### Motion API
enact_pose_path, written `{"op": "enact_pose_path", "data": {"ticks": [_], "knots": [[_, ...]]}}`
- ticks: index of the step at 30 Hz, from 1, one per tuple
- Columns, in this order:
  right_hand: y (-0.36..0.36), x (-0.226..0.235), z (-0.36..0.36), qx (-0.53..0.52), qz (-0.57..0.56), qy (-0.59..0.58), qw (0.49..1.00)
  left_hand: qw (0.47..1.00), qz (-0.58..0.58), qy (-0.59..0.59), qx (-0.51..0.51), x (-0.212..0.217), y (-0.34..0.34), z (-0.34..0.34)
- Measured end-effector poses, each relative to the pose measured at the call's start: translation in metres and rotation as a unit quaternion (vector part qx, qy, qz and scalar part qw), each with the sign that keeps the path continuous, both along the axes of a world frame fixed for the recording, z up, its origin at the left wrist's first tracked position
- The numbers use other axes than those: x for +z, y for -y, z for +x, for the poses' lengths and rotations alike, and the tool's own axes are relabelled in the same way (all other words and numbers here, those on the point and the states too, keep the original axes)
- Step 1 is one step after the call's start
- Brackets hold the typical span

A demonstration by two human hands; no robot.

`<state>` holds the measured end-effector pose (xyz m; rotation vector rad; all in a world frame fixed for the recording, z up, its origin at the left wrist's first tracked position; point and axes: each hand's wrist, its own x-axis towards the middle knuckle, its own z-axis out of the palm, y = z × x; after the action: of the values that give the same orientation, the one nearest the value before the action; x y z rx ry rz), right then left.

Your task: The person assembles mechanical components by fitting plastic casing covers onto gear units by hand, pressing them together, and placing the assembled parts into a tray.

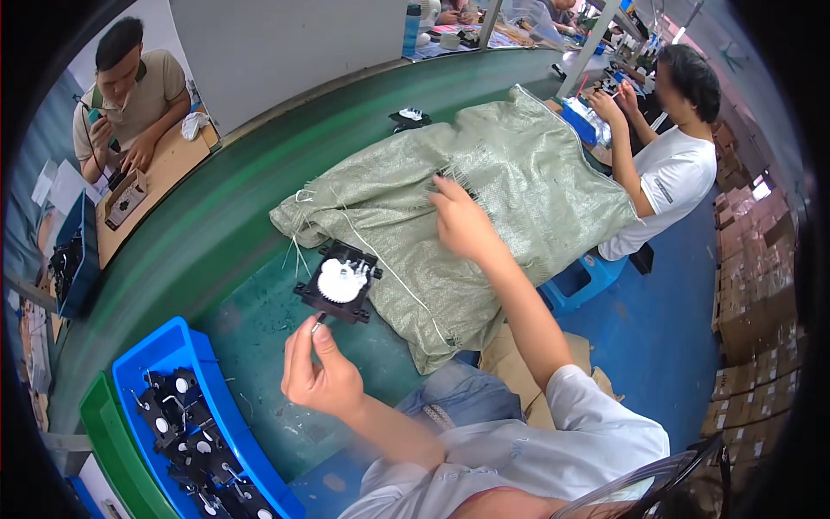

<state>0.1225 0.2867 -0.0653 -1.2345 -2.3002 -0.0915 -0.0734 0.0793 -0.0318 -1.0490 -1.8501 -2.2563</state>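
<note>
My left hand (318,368) hovers over the green belt (242,225), pinching a small thin metal pin (318,323) between thumb and fingers. Just above it on the belt lies a black plastic housing (333,304) with a white gear (342,280) on top. My right hand (460,221) reaches forward and rests on a large pale green woven sack (501,164), fingers curled into a tear with frayed fibres. The sack lies across the belt and hangs over its right edge.
A blue bin (169,350) at lower left holds several black housings with white parts, beside a green bin (108,441). One person sits far left at a wooden table (169,169), another sits right on a blue stool (581,281). Cardboard boxes (748,285) are stacked on the right.
</note>
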Motion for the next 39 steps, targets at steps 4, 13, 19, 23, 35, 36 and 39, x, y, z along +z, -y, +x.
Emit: {"op": "enact_pose_path", "data": {"ticks": [4,13,19,23,35,36,39], "knots": [[-0.042,0.025,-0.013,0.060,0.086,0.073,0.992,0.991,-0.020,-0.129,-0.031,0.002,-0.003,-0.002],[-0.097,0.058,-0.053,0.070,0.077,0.180,0.978,0.991,-0.005,-0.128,-0.031,0.000,-0.004,0.001],[-0.100,0.092,-0.072,-0.165,-0.099,0.079,0.978,0.986,-0.021,-0.167,-0.019,-0.003,-0.006,-0.002],[-0.100,0.089,-0.061,-0.129,-0.356,-0.130,0.916,0.984,-0.027,-0.177,-0.024,-0.003,-0.010,-0.001],[-0.121,0.021,-0.041,0.207,0.147,0.283,0.925,0.981,-0.024,-0.190,-0.029,-0.002,-0.009,0.002],[-0.129,0.014,-0.040,0.202,0.153,0.287,0.924,0.984,-0.009,-0.175,-0.037,-0.001,-0.010,0.004],[-0.153,-0.008,-0.021,0.176,0.164,0.306,0.921,0.989,0.037,-0.124,-0.077,-0.001,-0.018,0.015]]}}
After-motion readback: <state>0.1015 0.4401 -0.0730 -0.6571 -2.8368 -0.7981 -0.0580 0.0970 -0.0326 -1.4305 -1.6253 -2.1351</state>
